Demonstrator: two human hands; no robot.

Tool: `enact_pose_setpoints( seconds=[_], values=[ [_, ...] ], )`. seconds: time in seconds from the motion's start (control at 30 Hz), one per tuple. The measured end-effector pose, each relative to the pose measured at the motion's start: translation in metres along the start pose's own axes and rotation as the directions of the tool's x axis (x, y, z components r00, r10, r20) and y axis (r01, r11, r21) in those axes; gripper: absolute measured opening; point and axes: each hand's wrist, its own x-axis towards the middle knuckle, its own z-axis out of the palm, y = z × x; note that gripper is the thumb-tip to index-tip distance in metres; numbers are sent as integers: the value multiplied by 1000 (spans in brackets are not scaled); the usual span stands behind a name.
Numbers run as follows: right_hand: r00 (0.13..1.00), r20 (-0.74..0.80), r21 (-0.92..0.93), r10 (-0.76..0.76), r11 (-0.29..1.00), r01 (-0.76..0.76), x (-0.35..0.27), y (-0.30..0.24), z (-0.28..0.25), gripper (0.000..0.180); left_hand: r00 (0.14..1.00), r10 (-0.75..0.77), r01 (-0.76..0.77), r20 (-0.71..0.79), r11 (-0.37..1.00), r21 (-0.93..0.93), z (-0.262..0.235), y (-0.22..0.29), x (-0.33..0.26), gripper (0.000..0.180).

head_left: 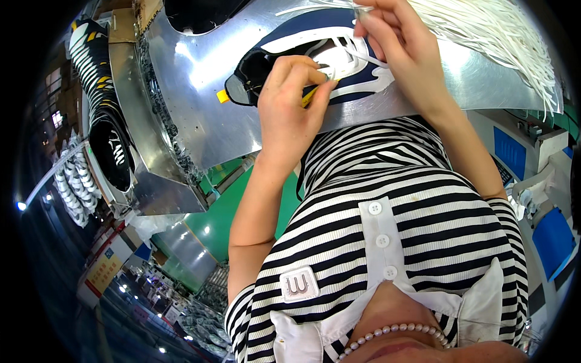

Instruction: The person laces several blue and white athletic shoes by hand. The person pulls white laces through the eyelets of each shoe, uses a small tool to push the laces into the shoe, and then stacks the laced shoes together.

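A navy and white shoe point(308, 39) lies on its side on the metal table, its black-lined collar at the left with a yellow tab. White lace point(365, 55) runs through part of its eyelets. My left hand point(290, 100) is closed over the near side of the opening, thumb and forefinger pinching the shoe's edge by the white tongue. Above the toe end, my right hand point(399, 48) is raised with its fingertips pinched together on the lace; the exact spot of the grip is partly hidden at the top edge.
A large heap of loose white laces point(490, 36) covers the table's right end. At the far left, a row of striped dark shoes point(100, 78) stands along a metal rack point(136, 109). Part of another black shoe point(203, 13) shows at the top. The metal table point(212, 127) ends just before my body.
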Motion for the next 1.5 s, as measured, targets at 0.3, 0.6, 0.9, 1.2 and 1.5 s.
enact_pose_setpoints(
  seconds=[0.3,0.6,0.9,1.2,1.5],
  values=[
    [970,234,-289,64,957,7,-45,5,-3,20,987,-162,161,-13,987,-6,-1,-3,5,28],
    [976,219,-331,22,942,53,-38,11,10,21,1000,-20,22,20,995,-93,2,-5,2,19],
    [911,310,-595,274,803,-39,-14,-38,-10,16,972,170,-152,-164,982,114,9,-9,-11,36],
    [777,629,-488,34,794,361,11,-4,1,18,907,399,-383,-134,914,131,8,-16,-25,34],
    [892,435,-93,122,992,-90,22,-33,5,19,914,397,-399,-87,917,-12,5,-18,-19,33]
  ],
)
